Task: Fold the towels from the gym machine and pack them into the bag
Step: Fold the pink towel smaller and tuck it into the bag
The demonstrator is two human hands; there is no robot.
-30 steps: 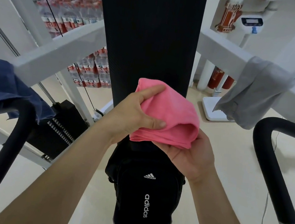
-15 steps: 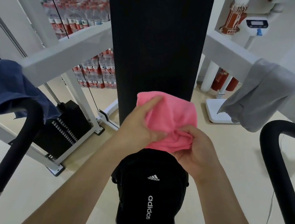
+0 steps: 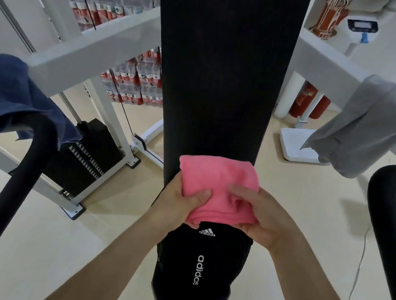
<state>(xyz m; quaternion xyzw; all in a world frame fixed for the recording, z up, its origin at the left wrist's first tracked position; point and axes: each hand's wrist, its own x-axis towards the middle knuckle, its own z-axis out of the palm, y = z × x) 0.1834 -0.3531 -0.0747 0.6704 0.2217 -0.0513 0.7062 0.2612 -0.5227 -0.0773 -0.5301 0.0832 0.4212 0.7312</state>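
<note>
Holding the folded pink terry towel (image 3: 216,177) between both hands: my left hand (image 3: 176,205) pinches its 9 o'clock edge, my right hand (image 3: 266,218) curls round its 3 o'clock edge, over the top of the black fabric bag (image 3: 222,260).

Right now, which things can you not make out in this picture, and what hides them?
Head view only.
Mouth of the black bag: covered by the pink towel and both hands, so open or zipped is unknown.
Fingers of the left hand and right hand: mostly under the towel.
Blue towel: cut off by the left edge.
Grey towel: upper end hidden over the white beam.
Bottles: labels too small.
</note>
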